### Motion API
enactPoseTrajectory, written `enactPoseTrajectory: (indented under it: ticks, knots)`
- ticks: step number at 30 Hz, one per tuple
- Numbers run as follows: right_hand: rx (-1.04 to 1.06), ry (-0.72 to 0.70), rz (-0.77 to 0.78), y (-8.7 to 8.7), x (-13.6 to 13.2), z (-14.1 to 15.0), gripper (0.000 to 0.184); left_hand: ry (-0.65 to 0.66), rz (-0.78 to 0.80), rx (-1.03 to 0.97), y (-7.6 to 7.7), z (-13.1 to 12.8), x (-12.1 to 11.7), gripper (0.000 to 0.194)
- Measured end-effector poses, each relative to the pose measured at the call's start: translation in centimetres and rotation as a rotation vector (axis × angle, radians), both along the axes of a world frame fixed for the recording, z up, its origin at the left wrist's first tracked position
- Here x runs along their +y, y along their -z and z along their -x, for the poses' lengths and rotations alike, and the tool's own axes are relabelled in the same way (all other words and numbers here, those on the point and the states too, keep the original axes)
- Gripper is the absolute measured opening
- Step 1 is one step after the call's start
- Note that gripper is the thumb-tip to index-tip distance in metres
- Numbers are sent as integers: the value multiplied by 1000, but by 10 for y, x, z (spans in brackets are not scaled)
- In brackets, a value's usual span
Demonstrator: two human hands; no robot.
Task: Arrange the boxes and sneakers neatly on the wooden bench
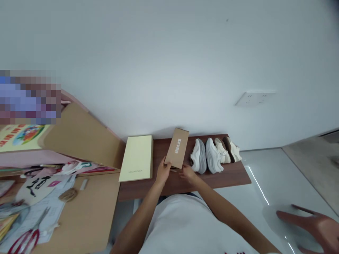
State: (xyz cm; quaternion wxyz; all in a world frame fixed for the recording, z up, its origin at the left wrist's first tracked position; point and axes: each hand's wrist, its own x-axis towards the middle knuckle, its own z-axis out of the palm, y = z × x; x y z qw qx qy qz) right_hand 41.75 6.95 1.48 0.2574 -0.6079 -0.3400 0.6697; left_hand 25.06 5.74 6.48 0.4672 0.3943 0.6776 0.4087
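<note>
A brown cardboard shoebox [177,147] with a white label stands tilted on a dark wooden shelf [227,176] against the white wall. My left hand [162,171] grips the box's near left corner. My right hand [187,173] touches its near right edge, fingers curled at the box's bottom. A pale yellow box [137,157] lies flat to the left of it. To the right, two pairs of shoes stand in a row: a white pair [206,155] next to the brown box and a cream pair [229,149] beyond it.
A light wooden desk [90,211] at left carries papers, red scissors [22,241], a twine ball [68,194] and a large open cardboard box [79,135]. A wall socket [254,98] sits at right. A reddish stool [317,225] stands on the glossy floor at lower right.
</note>
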Motion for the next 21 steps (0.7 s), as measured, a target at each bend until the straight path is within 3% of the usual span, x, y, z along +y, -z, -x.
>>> enactPoseTrajectory:
  ticks: [3,5,8,11,14,18,21]
  knots:
    - [188,45,161,-3,-18,-4,38,-24,-92,289,-5,-21,-33,63]
    - [258,103,210,0,-27,-15,45,81,-117,391,-6,-39,-55,69]
    - [137,233,204,9,-31,-35,44,280,-75,390,-3,-65,-76,74]
    - [-12,293,148,17,-29,-52,38,271,38,371,2,-73,-78,70]
    - [-41,259,117,21,-32,-57,41,154,122,375,4,-59,-73,67]
    - [-42,180,-29,25,-37,-43,56,79,235,375,5,-20,-69,63]
    - [-96,244,-112,29,-34,-26,58,22,252,405,7,15,-71,62]
